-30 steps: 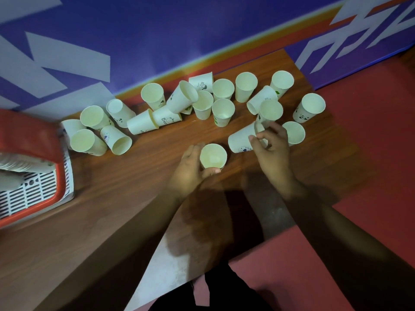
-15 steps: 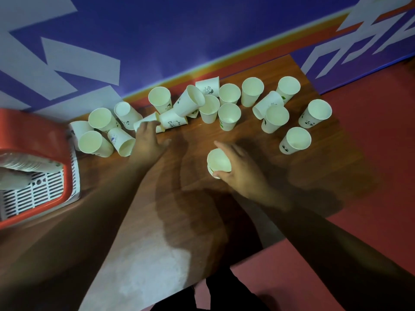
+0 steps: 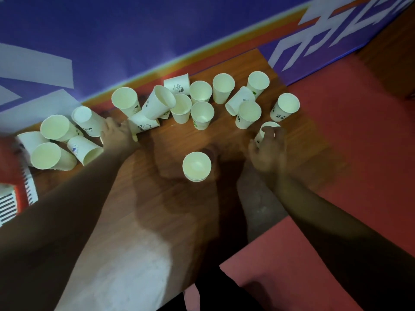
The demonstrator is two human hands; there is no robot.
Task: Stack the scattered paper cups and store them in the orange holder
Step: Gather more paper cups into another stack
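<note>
The right hand (image 3: 268, 151), blurred, sits to the right of the short stack of cups (image 3: 197, 166) and a little beyond it, its fingers hooked over the rim of an upright printed cup (image 3: 260, 137) with the thumb on the cup's near side, so it grips that cup. The left hand (image 3: 118, 136) reaches beyond and to the left of the stack, palm down over a lying cup (image 3: 135, 137) of which only pale slivers show at the hand's edges; whether the fingers close round it cannot be told. The stack stands upright and alone on the wooden table (image 3: 134, 221), between the two forearms, touched by neither hand. Beyond the stack a cluster of scattered cups (image 3: 202, 114) stands mostly upright along the far edge, with one tilted cup (image 3: 158, 102) leaning on a lying one just beside the left hand's fingertips. Farther left of the stack another group of cups (image 3: 54, 156) lies and stands close together. At the far left of the stack, cut by the edge of view, is the orange holder (image 3: 21, 194) with a white slatted part.
</note>
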